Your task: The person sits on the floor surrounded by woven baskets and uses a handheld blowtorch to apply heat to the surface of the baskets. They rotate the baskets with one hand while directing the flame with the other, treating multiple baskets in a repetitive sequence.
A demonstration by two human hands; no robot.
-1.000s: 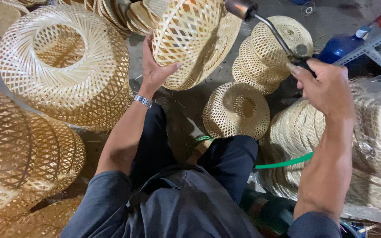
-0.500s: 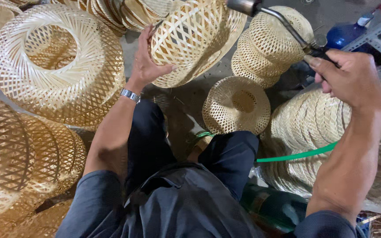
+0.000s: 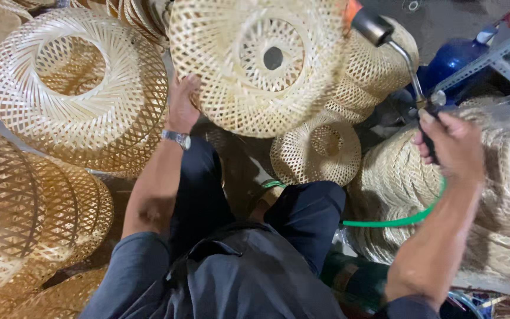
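Two hands are busy: the left hand [image 3: 182, 105] grips the lower rim of a pale woven bamboo shade [image 3: 261, 62], lifted above the knees, and the right hand [image 3: 453, 145] is closed around a gas torch [image 3: 396, 47] whose nozzle is at the shade's upper edge. The shade looks light, stiff and probably brittle, so the rim seems the safest hold. A green hose [image 3: 396, 220] passes under the right arm.

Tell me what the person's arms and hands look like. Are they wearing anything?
Both hands are bare, no gloves. The left hand has a silver wristwatch on its wrist. Dark blue-grey sleeves are pushed up above the elbows, leaving both forearms uncovered. The right hand wears nothing.
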